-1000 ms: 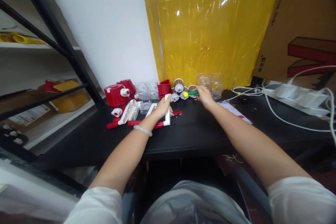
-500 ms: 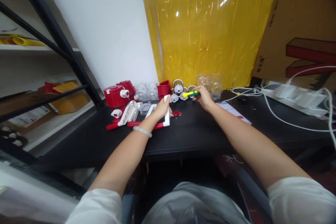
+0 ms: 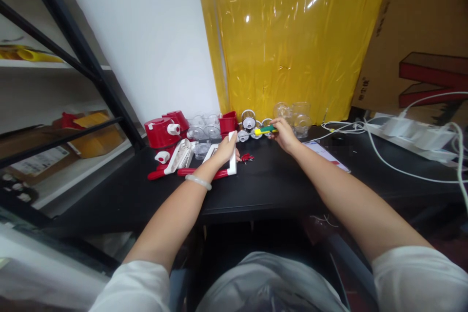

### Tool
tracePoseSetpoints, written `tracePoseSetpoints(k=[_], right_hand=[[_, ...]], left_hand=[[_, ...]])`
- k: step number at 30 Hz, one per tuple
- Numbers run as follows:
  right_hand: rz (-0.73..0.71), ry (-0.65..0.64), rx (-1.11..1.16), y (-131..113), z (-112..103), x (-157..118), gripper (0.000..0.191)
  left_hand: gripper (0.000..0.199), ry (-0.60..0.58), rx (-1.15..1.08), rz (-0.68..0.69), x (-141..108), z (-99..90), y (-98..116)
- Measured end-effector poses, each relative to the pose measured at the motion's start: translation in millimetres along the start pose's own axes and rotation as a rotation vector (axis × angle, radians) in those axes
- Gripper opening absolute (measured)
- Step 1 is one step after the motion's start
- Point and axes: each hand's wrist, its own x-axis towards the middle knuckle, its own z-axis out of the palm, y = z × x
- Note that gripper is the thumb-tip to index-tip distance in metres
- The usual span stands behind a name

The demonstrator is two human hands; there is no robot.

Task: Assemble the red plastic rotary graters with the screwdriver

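Near the middle of the black table, my left hand [image 3: 225, 151] is closed around a white plastic frame with a red handle [image 3: 232, 162]. My right hand [image 3: 284, 135] grips a green and yellow screwdriver [image 3: 263, 130], held level and pointing left at the upper end of the frame. Its tip is too small to make out against the part. Just right of the frame lies a small heap of red pieces [image 3: 247, 157]. A second white part with a red handle [image 3: 178, 158] rests to the left of my left hand.
Red housings [image 3: 159, 132] stand at the back left, beside several clear plastic cups [image 3: 204, 129]. Behind my hands are metallic drums [image 3: 248, 120] and a red container [image 3: 228, 124]. A phone [image 3: 325, 155] lies right of my right hand, near white cables and a power strip [image 3: 409, 139].
The screwdriver's handle has turned a little in my right hand, its green and yellow stripes showing differently. My left hand and the white frame stay in place.
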Motion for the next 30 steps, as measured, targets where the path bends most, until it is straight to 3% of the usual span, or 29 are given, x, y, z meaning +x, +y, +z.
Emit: tracePoseSetpoints(k=[4, 10, 13, 18, 22, 27, 30], right_hand=[[0.002, -0.015, 0.033, -0.6, -0.7, 0.2, 0.026], [-0.051, 0.059, -0.126, -0.2, 1.6, -0.7, 0.043], [-0.060, 0.055, -0.156, -1.5, 1.8, -1.5, 0.036], [-0.007, 0.002, -0.024, -2.0, 1.9, -1.5, 0.026], [-0.016, -0.014, 0.041, -2.0, 1.5, -1.1, 0.029], [-0.046, 0.023, -0.089, -2.2, 0.8, -2.6, 0.045], [-0.046, 0.020, -0.097, -3.5, 2.3, -4.7, 0.040]], left_hand=[[0.051, -0.003, 0.009, -0.005, -1.9, 0.4, 1.8], [0.053, 0.003, -0.007, 0.000, -2.2, 0.1, 2.6], [0.055, 0.005, -0.010, -0.009, 0.0, -0.3, 0.9], [0.055, 0.001, -0.021, -0.011, 1.3, -0.5, -0.1], [0.058, 0.005, -0.005, -0.012, 0.5, -0.4, 0.3], [0.053, 0.000, -0.011, 0.003, 0.6, -0.9, -0.1], [0.048, -0.002, -0.032, 0.001, 0.5, -1.0, 1.0]])
